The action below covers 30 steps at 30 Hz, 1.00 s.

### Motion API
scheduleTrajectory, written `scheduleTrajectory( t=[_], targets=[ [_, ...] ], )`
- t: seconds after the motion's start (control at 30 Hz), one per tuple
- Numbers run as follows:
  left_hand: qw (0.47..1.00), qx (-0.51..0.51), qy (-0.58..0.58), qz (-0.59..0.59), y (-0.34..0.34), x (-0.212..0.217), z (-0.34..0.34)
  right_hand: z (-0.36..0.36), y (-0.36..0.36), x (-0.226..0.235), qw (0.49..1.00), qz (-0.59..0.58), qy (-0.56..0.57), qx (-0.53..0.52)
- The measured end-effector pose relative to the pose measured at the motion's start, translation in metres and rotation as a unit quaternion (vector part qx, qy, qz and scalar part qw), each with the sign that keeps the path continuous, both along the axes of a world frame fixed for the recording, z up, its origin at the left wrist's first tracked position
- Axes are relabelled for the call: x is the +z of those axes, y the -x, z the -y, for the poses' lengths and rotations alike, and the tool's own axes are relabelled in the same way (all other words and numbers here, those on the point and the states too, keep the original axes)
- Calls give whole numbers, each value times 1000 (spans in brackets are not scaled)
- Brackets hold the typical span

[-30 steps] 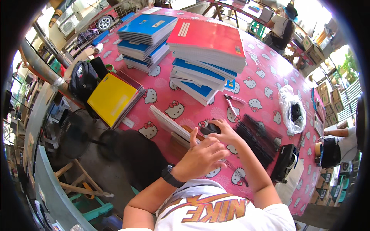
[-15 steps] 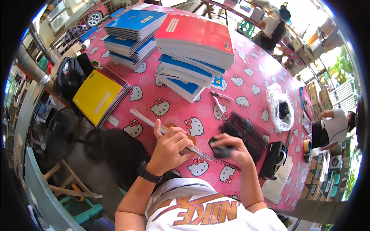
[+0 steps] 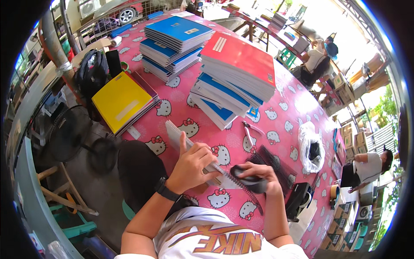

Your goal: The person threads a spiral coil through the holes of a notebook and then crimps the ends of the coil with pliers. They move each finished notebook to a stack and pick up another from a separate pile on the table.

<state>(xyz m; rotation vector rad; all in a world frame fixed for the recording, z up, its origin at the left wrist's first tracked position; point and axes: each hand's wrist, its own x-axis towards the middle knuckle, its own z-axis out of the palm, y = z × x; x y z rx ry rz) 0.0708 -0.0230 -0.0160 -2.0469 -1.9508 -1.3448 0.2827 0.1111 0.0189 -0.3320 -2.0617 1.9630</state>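
My left hand (image 3: 194, 166) grips a white-paged notebook (image 3: 176, 136) by its bound edge, tilted over the table's near side. From that edge a dark spiral coil (image 3: 253, 197) trails out toward the right, its far end loose. My right hand (image 3: 264, 173) is closed on a rounded black object (image 3: 252, 183), whose kind I cannot make out; it is against or very near the coil. Beyond that hand lies a bundle of black spiral coils (image 3: 280, 166). Cutting pliers (image 3: 249, 134) with pale pink handles rest open on the pink cat-print tablecloth (image 3: 172, 101).
Stacks of blue notebooks (image 3: 177, 32) and red-topped notebooks (image 3: 239, 56) stand at the back. Yellow spiral notebooks (image 3: 123, 103) lie left. To the right are a clear plastic bag (image 3: 307, 151), a black box-shaped holder (image 3: 298, 200) and a tape roll (image 3: 334, 192). Other people sit or stand farther right.
My left hand has turned the notebook so its page face shows more. The right hand and black object have shifted slightly down along the coil. The whole view has tilted a little.
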Motion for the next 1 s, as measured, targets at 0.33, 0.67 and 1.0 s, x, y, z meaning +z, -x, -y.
scheduleTrajectory(
  t=[0.33, 0.67, 1.0],
  targets=[
    [998, -17, 30, 52, 2, 4, -1, -14, 23, -8, 959, 192, -185, -93],
    [986, 120, -96, 67, 39, -2, -3, -5, 28, -10, 986, 94, -113, -81],
    [890, 24, -31, 455, 67, -36, -5, 2, 46, -15, 986, 49, -152, -56]
  ],
)
